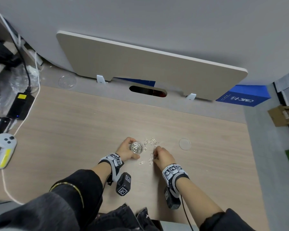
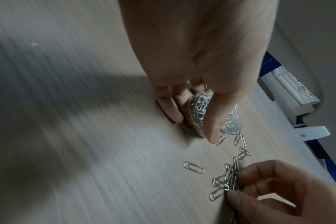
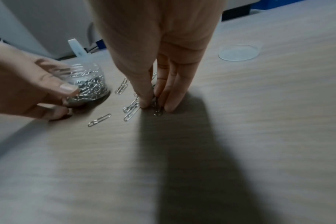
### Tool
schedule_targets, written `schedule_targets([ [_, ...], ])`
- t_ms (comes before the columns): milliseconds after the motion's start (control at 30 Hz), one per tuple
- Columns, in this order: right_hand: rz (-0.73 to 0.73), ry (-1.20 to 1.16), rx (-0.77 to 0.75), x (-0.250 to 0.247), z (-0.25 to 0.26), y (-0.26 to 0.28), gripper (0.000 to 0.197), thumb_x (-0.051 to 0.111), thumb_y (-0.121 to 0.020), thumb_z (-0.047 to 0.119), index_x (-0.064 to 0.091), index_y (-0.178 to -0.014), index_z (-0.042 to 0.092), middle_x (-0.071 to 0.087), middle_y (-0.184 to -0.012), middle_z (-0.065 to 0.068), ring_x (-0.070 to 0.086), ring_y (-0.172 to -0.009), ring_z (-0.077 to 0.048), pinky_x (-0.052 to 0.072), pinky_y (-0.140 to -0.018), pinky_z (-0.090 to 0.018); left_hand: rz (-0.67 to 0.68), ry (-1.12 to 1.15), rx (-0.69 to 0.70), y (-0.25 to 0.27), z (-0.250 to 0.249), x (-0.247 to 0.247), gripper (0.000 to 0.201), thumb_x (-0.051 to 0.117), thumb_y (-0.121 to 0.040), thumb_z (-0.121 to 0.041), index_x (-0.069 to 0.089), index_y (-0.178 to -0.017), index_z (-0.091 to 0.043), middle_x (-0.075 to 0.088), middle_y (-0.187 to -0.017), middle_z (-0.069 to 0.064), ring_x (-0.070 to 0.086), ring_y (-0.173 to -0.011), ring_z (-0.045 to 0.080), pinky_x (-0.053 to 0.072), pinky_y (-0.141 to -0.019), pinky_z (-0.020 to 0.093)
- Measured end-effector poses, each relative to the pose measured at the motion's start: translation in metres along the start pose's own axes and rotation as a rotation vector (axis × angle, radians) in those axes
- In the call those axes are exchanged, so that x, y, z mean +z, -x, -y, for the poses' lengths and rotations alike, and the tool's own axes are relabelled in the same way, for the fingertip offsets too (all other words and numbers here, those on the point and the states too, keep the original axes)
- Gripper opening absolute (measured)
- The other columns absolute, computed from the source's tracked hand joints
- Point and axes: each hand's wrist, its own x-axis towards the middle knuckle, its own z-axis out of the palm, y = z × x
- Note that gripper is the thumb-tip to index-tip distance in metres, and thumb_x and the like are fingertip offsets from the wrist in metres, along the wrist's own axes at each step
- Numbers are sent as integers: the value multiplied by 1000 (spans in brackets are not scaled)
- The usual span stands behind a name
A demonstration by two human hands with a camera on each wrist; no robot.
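The right hand (image 1: 163, 155) is low over the desk (image 1: 73, 130), its thumb and first fingertips pressed together on a small bunch of paper clips (image 3: 157, 106). The clips stand nearly on end, and their lower ends touch the wood. At the right hand's 9 o'clock, just beside it, the left hand (image 1: 126, 151) grasps a clear jar (image 1: 136, 147). The thumb curls round the near side of the jar and the fingers round the far side. The jar's open mouth faces up in the head view and it is packed with silver clips. Whether it sits flat or is tipped a little cannot be told. Between the two hands, and fanning out toward 12 o'clock from the right hand, loose paper clips (image 1: 149, 142) lie scattered on the desk, some overlapping. A single clip (image 1: 141, 163) lies apart at the jar's 6 o'clock. At 3 o'clock from the right hand, well apart from it, a round transparent lid (image 1: 184, 144) lies flat on the wood. Far out toward 10 o'clock, a black power adapter (image 1: 21, 105) sits at the desk's edge. A blue box (image 1: 244, 95) shows at 1 o'clock, behind the desk.
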Motion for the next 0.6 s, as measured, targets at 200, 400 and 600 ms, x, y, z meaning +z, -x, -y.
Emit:
schedule_targets([
  [200, 21, -168, -131, 1, 9, 7, 8, 62, -80, 15, 66, -87, 19, 70, -94, -2, 63, -92, -23, 43, -77, -24, 2, 18, 7, 0, 0, 0, 66, 81, -49, 12, 49, -98, -17, 53, -102, 7, 53, -88, 16, 44, -67, 8],
  [400, 170, -86, -192, 11, 30, 4, 17, 58, -81, 18, 72, -88, 21, 73, -98, 3, 64, -95, -20, 50, -83, -28, 13, 57, 14, 1, -2, 1, 67, 77, -37, -4, 47, -95, -21, 54, -101, 6, 54, -85, 13, 45, -73, 19],
  [600, 80, -111, -52, 10, 28, -8, 19, 54, -80, 15, 71, -82, 23, 73, -96, 2, 65, -95, -22, 50, -81, -28, 12, 41, 14, 1, -1, 1, 66, 77, -38, -6, 48, -95, -22, 53, -102, 6, 53, -88, 16, 44, -75, 20],
])
